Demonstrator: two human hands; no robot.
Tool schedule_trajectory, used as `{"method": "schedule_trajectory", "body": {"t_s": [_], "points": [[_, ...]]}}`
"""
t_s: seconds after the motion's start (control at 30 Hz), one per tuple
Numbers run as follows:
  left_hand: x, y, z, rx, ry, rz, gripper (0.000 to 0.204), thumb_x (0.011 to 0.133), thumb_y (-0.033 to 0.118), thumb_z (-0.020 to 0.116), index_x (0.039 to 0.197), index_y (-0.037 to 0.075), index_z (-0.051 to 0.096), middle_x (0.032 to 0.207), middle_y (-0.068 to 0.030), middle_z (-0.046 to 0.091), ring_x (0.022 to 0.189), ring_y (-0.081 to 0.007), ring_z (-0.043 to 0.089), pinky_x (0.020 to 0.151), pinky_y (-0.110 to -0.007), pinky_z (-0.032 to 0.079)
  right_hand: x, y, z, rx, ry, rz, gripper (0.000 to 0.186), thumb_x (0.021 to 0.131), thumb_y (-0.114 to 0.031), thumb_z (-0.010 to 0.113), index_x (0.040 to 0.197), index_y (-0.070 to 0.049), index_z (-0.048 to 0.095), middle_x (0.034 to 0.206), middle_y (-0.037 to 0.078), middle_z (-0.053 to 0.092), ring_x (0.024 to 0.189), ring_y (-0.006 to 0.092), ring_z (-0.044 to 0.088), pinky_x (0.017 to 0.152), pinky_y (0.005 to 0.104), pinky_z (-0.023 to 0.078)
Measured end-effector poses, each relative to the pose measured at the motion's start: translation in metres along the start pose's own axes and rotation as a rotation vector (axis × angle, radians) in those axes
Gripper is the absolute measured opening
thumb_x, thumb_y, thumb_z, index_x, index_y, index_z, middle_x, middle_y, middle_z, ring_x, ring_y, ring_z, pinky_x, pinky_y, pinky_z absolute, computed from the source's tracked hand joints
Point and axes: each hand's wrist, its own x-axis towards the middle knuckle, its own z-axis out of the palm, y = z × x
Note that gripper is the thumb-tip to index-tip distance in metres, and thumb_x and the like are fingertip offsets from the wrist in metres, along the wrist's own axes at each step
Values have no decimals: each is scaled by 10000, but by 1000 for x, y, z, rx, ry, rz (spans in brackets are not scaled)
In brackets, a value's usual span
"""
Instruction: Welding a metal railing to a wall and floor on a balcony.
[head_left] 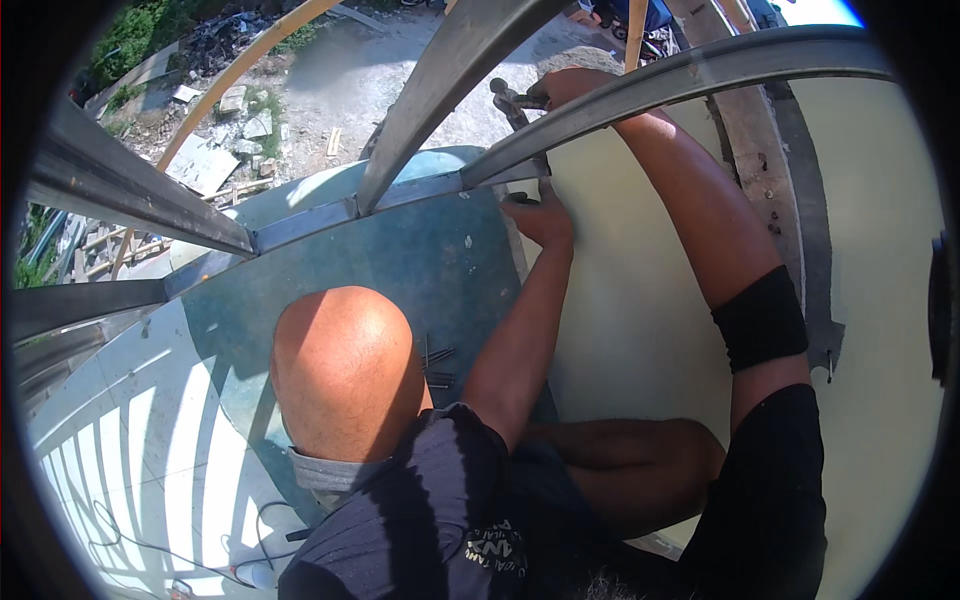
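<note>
My right hand [570,85] is raised behind a curved grey metal bar [700,65] and grips the handle of a hammer [508,100], whose head points left. Below it, my left hand [540,215] pinches a small dark nail [520,198] against the edge of a pale yellow panel [630,300], where the panel meets a dark green sheet [420,270]. My bent left knee [345,365] rises in the middle of the view. Several loose dark nails [437,365] lie on the green sheet beside the knee.
Grey metal frame bars [140,195] cross the upper view and join at a horizontal rail [320,220]. Far below lie dirt ground, rubble and broken slabs [205,165]. A rough wooden post [760,150] runs along the panel's right. Striped shadows and a thin cable [150,545] cover the white surface at lower left.
</note>
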Motion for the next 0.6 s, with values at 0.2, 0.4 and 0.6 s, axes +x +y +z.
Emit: {"method": "schedule_trajectory", "body": {"t_s": [0.2,0.4,0.6], "points": [[3,37,-14,17,-141,310,389,907,261,648,1116,-48,537,794,-231,688,806,-421,687,736,-499,527,-6,1,-5,-6,64,-21,327,772,-141,621,1084,-97,710,888,180,702,831,316,684,768,431,505],[28,60,2,234,-273,206,457,873,245,681,1208,-51,589,1121,-293,650,1017,-417,651,880,-472,500,-3,2,-3,15,38,10,283,799,-182,616,1046,-89,719,776,143,697,677,262,685,633,417,513],[47,66,15,614,-471,344,405,855,252,684,1128,-44,646,1171,-284,636,1059,-396,645,918,-458,493,-12,5,1,130,28,39,265,843,-220,599,1016,-61,721,649,113,648,507,205,632,473,371,476]]}}
